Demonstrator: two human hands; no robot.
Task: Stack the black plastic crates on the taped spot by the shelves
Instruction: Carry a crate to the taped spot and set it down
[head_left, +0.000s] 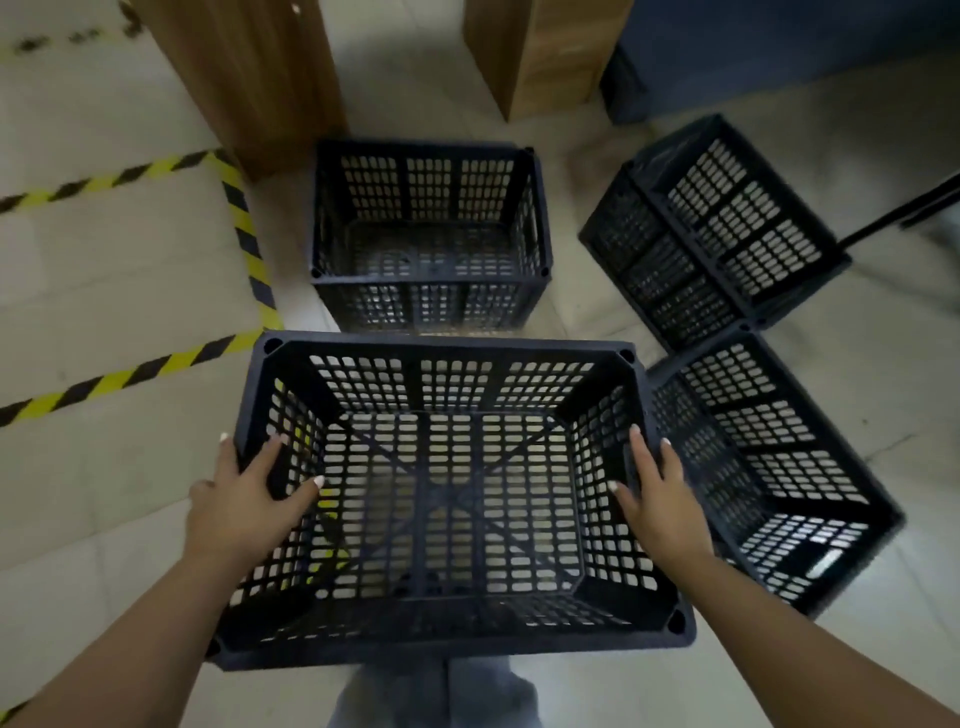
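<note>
Black plastic crate (452, 499), open-topped with lattice walls, was held up near the person's legs, above the pale floor (104, 493). The left hand (249, 499) gripped its left rim, fingers curled over the wall; the right hand (657, 499) gripped the right rim likewise. It looked light, stiff and easy to hold by those opposite rims. Three more black lattice crates stood ahead (431, 234) and to the right (717, 228) (779, 467), beside yellow-and-black striped tape (244, 228) and wooden shelf sides (249, 67).
</note>
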